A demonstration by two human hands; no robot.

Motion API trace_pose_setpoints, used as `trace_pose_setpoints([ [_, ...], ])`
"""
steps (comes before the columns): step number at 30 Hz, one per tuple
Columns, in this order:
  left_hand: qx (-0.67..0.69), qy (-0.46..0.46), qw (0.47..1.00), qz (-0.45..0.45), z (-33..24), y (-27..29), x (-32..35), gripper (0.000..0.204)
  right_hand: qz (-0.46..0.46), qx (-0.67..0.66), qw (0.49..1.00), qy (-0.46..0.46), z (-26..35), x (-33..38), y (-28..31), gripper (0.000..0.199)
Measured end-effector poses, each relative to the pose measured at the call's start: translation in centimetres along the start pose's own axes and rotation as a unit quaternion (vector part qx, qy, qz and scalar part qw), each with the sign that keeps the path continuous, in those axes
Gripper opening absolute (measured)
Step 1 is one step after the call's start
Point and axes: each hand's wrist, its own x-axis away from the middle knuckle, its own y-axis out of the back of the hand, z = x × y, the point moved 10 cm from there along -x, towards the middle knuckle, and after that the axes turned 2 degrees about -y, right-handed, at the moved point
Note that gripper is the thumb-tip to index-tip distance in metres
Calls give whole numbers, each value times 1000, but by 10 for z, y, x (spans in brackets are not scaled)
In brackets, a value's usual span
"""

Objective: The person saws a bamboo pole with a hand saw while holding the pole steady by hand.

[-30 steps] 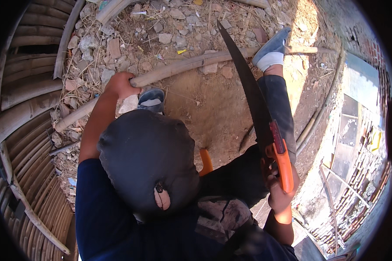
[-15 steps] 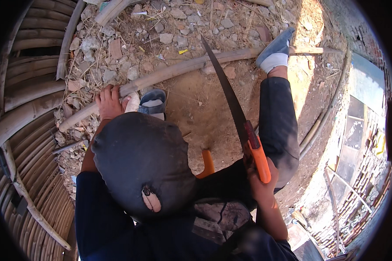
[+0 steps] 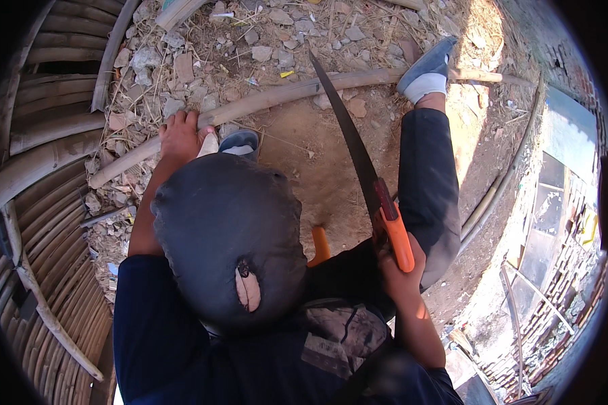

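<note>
A pale brown bamboo pole (image 3: 270, 100) lies slanting across the ground. My left hand (image 3: 182, 133) is closed over it towards its left end, fingers on the far side. In my right hand (image 3: 402, 263) is a handsaw (image 3: 348, 128) with an orange and dark red handle. Its long dark blade points up and away, and its tip reaches past the pole in the picture; I see no cut under it. My right shoe (image 3: 425, 67), grey-blue, rests on the pole. My bent left knee, in torn dark cloth, partly hides my left shoe (image 3: 240, 143).
A curved orange piece (image 3: 319, 246), like a handle, shows beside my left knee. Broken bricks and stones (image 3: 182, 67) with dry straw lie beyond the pole. A slatted bamboo structure (image 3: 54, 283) stands at left. Thin poles (image 3: 483, 209) and a brick wall (image 3: 547, 337) are at right.
My left hand sits slightly farther right along the pole. My left knee hides more of the left shoe. The saw stays in my right hand, nearly unmoved.
</note>
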Motion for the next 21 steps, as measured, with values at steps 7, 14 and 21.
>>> trace_pose_setpoints([
  [7, 20, 13, 998, 53, 0, 1, 0, 66, 12, -15, 1000, -12, 2, 2, -18, 11],
  [14, 36, 12, 998, 45, -1, 0, -2, 64, 18, -1, 1000, -11, 5, -24, -26, 19],
  [21, 28, 18, 997, 72, -1, -3, 1, 64, 23, -34, 998, -44, -12, 9, -14, 23],
])
